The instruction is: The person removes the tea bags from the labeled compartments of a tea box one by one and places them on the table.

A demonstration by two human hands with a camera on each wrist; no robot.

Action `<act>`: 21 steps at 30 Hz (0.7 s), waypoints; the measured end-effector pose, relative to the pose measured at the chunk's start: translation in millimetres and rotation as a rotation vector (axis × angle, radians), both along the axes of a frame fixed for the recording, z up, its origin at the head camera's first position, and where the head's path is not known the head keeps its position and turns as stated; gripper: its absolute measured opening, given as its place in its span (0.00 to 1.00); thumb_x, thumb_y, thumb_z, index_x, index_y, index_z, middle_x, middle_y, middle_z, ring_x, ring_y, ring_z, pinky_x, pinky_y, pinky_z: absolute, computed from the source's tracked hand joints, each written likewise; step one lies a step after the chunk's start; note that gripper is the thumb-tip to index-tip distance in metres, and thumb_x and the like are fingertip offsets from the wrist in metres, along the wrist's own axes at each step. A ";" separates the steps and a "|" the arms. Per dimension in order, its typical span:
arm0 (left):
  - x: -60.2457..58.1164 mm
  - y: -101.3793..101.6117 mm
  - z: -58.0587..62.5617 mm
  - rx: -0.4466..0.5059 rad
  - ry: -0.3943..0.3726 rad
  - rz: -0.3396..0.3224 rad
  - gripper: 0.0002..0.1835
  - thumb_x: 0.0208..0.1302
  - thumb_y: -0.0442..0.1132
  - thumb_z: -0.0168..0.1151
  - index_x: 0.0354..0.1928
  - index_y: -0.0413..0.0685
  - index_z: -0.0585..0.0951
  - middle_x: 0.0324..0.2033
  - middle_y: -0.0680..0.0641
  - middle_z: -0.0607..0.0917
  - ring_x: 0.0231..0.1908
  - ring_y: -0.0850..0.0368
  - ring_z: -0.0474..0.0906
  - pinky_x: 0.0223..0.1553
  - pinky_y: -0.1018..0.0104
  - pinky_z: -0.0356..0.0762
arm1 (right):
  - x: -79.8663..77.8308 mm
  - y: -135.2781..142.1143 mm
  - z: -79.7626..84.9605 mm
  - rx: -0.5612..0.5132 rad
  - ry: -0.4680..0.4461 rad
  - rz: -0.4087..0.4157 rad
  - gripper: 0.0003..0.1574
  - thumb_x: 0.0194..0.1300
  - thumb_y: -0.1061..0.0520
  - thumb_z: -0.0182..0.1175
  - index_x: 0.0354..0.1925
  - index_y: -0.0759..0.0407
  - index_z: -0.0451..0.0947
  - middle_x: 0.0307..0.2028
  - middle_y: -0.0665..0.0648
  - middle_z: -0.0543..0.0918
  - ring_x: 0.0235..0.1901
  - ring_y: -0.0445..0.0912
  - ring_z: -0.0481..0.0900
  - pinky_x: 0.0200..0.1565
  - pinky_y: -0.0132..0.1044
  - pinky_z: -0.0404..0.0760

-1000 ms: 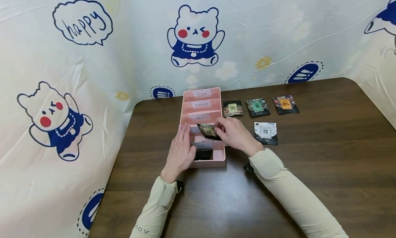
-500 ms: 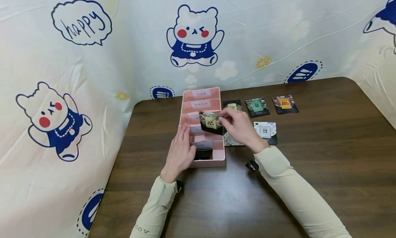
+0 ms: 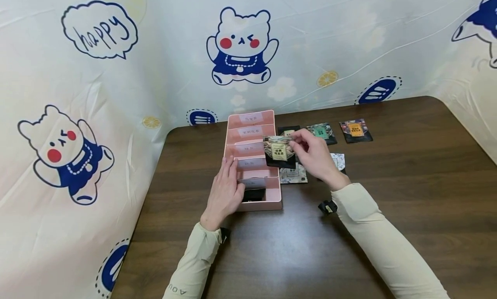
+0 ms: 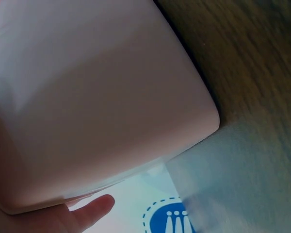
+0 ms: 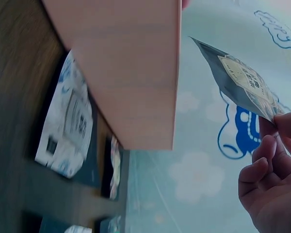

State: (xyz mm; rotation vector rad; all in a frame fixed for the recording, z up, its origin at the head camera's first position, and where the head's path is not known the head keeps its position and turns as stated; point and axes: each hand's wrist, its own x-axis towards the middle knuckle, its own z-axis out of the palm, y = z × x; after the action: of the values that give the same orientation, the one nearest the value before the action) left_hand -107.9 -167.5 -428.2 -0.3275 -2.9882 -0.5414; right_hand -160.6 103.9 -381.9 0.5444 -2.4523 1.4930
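"What is the right hand (image 3: 316, 158) doing?"

"Its thumb and fingers pinch a dark tea sachet (image 3: 278, 152) by the right side. The front, with a yellow label and printed characters, faces the head camera."

"And where exactly is the sachet?"

"Up in the air; from the head it overlaps the right edge of the pink divided box (image 3: 259, 206). The right wrist view shows a gap between sachet and box."

"What about the left hand (image 3: 223, 193)?"

"It rests against the box's left side, fingers extended along the rim and not clenched, thumb apart from them, at the nearest compartment."

"Anything in the box?"

"A black item (image 3: 253, 195) lies in that nearest compartment. Paper labels (image 3: 250, 118) mark the dividers, in a column running away from the person."

"And on the tabletop (image 3: 407, 169)?"

"Right of the box, a back row: a partly hidden dark sachet (image 3: 285, 129), a green-labelled sachet (image 3: 320, 132) and an orange-labelled sachet (image 3: 356, 130). Nearer, a pale patterned sachet (image 3: 294, 174) is just beside the box, and a white-and-black sachet (image 3: 338, 160) is partly covered by the right hand."

"Behind all that?"

"A cloth backdrop (image 3: 174, 53) printed with cartoon bears."
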 end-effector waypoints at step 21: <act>0.1 0.0 -1.1 0.000 0.002 0.001 0.34 0.63 0.43 0.46 0.72 0.40 0.58 0.74 0.41 0.55 0.76 0.45 0.43 0.69 0.41 0.57 | -3.4 74.8 -16.9 0.096 -0.063 -0.174 0.13 0.71 0.58 0.53 0.49 0.64 0.77 0.32 0.60 0.80 0.28 0.46 0.69 0.28 0.28 0.66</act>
State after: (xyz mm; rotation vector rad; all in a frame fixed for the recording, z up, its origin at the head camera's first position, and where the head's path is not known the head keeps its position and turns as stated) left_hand -107.8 -167.4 -429.3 -0.3264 -2.9865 -0.5407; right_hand -163.9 178.7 -398.8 0.2954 -2.5551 1.3500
